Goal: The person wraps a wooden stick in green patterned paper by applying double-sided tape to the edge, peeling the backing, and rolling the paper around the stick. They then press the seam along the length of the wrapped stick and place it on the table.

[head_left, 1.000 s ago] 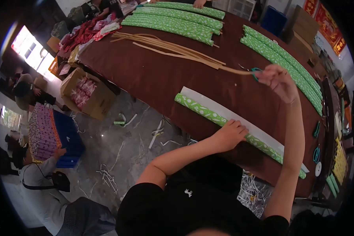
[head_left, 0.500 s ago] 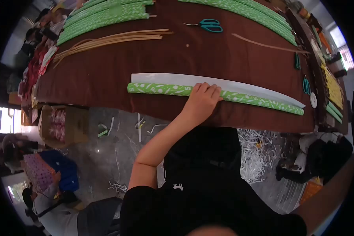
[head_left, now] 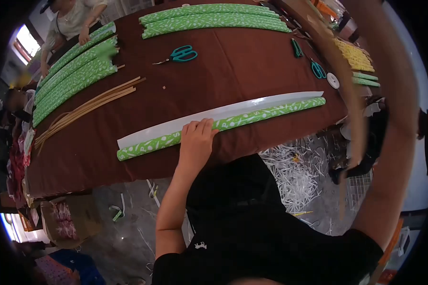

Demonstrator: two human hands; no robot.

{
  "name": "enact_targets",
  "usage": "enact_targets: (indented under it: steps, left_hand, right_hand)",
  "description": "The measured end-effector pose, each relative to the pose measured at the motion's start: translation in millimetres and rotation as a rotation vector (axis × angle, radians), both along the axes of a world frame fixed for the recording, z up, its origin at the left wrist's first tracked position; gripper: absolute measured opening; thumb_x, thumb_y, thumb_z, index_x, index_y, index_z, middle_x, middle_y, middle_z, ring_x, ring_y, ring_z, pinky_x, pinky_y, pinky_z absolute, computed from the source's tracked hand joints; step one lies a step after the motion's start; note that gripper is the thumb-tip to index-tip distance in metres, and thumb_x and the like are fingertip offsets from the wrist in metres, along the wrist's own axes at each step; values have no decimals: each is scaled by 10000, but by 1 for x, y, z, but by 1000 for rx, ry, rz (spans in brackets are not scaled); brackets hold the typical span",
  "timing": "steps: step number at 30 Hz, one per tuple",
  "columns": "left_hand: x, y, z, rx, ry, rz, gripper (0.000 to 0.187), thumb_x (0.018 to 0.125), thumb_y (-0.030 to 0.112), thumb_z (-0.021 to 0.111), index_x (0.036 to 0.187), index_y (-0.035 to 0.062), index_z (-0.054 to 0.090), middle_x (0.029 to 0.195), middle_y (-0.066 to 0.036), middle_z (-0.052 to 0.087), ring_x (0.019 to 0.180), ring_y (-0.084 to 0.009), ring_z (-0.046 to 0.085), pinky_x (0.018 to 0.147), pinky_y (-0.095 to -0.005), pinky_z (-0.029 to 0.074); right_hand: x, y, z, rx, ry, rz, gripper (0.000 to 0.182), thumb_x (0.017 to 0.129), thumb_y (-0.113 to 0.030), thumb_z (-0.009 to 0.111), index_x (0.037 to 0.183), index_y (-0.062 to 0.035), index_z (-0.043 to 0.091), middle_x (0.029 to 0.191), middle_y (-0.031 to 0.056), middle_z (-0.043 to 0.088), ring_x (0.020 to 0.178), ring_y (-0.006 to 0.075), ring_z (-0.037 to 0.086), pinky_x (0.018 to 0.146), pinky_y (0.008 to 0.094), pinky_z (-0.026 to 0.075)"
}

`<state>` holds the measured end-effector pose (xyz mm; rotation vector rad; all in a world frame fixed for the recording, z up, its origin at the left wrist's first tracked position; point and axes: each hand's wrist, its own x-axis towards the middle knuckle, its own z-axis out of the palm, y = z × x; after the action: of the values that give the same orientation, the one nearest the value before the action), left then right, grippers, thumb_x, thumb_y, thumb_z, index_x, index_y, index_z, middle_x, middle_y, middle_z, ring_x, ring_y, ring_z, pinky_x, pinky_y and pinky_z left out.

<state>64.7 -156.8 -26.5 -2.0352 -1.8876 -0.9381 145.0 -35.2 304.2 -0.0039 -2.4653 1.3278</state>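
Note:
My left hand (head_left: 197, 137) rests on a long roll of green patterned sheet (head_left: 266, 113), its fingers curled over the top near the middle. A strip of the sheet's white backing (head_left: 161, 126) stays unrolled along the far side. My right forearm (head_left: 397, 104) is raised at the right; the hand lies beyond the top edge. Close to that arm hangs a long thin brown strip (head_left: 354, 109), blurred by motion; what holds it is hidden.
Teal-handled scissors (head_left: 183, 54), thin wooden strips (head_left: 100, 104) and more green rolls (head_left: 214, 21) lie on the brown tablecloth (head_left: 252, 61). A white tape roll (head_left: 333, 80) sits at the right. Another person's hand (head_left: 84, 36) touches rolls at the far left. Paper shreds (head_left: 295, 180) cover the floor.
The view has turned to the right. My left hand still lies on the roll. My right arm has risen, and the brown strip that lay on the far right of the table is now off it.

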Motion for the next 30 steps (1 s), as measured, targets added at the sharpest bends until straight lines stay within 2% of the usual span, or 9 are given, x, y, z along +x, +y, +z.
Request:
enact_targets:
  steps: [6, 9, 11, 19, 21, 23, 26, 28, 30]
  left_hand:
    - [-5, -1, 1, -78, -44, -27, 256, 842, 147, 656, 1061, 29, 593, 985, -117, 631, 900, -317, 578, 793, -413, 443]
    - [-5, 2, -5, -7, 3, 9, 310, 847, 186, 658, 1112, 41, 593, 1001, -96, 634, 902, -281, 576, 797, -385, 435]
    - [-3, -3, 1, -141, 14, 28, 353, 855, 205, 656, 1161, 40, 593, 1079, -74, 635, 967, -240, 572, 860, -368, 425]
    - [-7, 1, 6, -136, -111, 4, 342, 914, 245, 575, 1179, 29, 578, 1066, -95, 598, 1035, -256, 548, 888, -361, 414]
    - [-11, -1, 15, -185, -511, -8, 263, 893, 176, 642, 1062, -9, 563, 1077, -157, 598, 999, -352, 560, 848, -424, 460]
    - [-14, -2, 12, -212, -490, 52, 222, 906, 165, 628, 1010, -11, 541, 1039, -183, 585, 960, -382, 567, 832, -434, 466]
    - [-21, -7, 17, -215, -240, -50, 181, 896, 90, 598, 1043, -1, 541, 1012, -190, 584, 936, -380, 579, 821, -431, 474]
    - [-20, -11, 28, -160, -525, -69, 187, 858, -3, 552, 1045, 3, 556, 994, -183, 588, 913, -379, 587, 803, -428, 483]
    - [-30, -19, 31, -106, -489, 3, 208, 832, -30, 537, 1036, 0, 562, 973, -178, 589, 914, -381, 587, 792, -430, 486]
  right_hand:
    - [-77, 15, -173, -675, -263, 203, 163, 916, -167, 654, 933, -6, 667, 811, 112, 706, 456, 31, 420, 416, 185, 303]
    - [-115, 22, -227, -858, -209, 249, 161, 929, -148, 630, 968, 8, 634, 823, 104, 684, 482, 53, 428, 447, 198, 309]
    - [-125, 22, -249, -955, -219, 235, 134, 936, -133, 614, 970, -3, 620, 788, 97, 675, 473, 56, 424, 440, 195, 302]
    - [-118, 33, -276, -1070, -277, 414, 95, 914, -122, 648, 928, -29, 632, 754, 84, 670, 473, 58, 433, 463, 211, 318]
    - [-119, 32, -282, -1099, -276, 427, 106, 925, -140, 643, 943, -35, 643, 733, 61, 652, 505, 46, 451, 476, 199, 328]
    - [-120, 27, -282, -1123, -215, 390, 112, 930, -152, 639, 946, -42, 648, 735, 52, 650, 546, 41, 475, 490, 185, 334]
    - [-120, 31, -281, -1095, -212, 408, 104, 934, -159, 632, 919, -56, 642, 747, 51, 664, 568, 39, 489, 496, 183, 340]
    - [-122, 29, -282, -1084, -186, 384, 105, 933, -161, 632, 902, -61, 638, 757, 55, 673, 561, 39, 487, 493, 185, 340]
    - [-121, 28, -282, -1094, -147, 304, 123, 945, -143, 606, 844, -74, 597, 748, 72, 673, 489, 49, 445, 458, 180, 332]
